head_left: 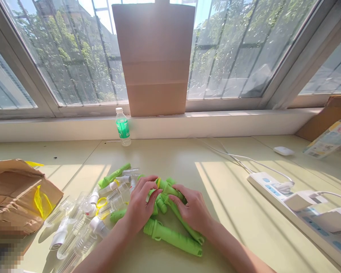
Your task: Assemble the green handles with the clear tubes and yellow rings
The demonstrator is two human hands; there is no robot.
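Observation:
My right hand is wrapped round a green ribbed plastic tube with a threaded end, tilted toward the left. At that tube's left end, the fingers of my left hand pinch a small yellow ring. Whether the ring is seated on the thread, I cannot tell. Below my hands lies another green tube with a side loop, and more green pieces sit under my fingers, partly hidden. Left of my left hand are clear plastic tubes, white caps and a loose yellow ring.
A torn cardboard box stands at the left. By the window sill is a bottle with a green label. A white power strip with plugged chargers and cables runs along the right. A cardboard sheet leans against the window.

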